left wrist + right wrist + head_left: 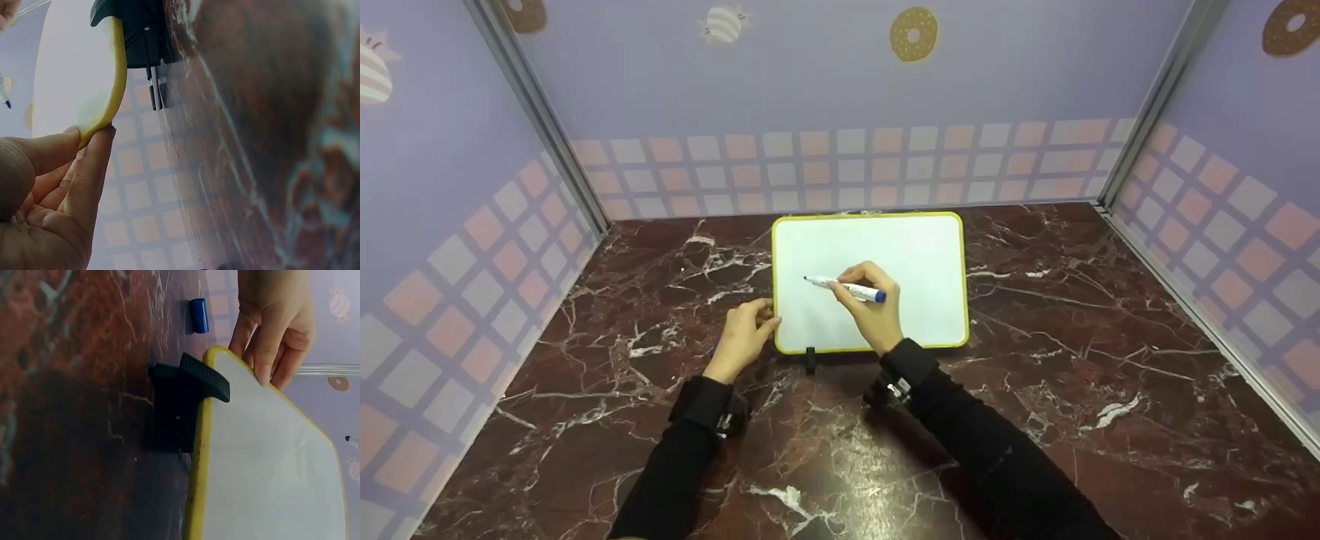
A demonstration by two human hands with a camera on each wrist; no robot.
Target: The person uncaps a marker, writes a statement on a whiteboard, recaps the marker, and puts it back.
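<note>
A small whiteboard with a yellow rim stands in a black stand, whose front lip hooks over the bottom rim. My left hand pinches that rim near the lower left corner, thumb on the front and fingers behind, as the left wrist view shows. In front of the board, my right hand grips a white marker with a blue back end. Its bare dark tip points left, and both wrist views show it apart from the board. The right hand itself is out of the right wrist view.
A blue marker cap lies on the dark red marbled table, left of the board. Purple walls with pink and white squares enclose the back and both sides, with metal posts at the corners.
</note>
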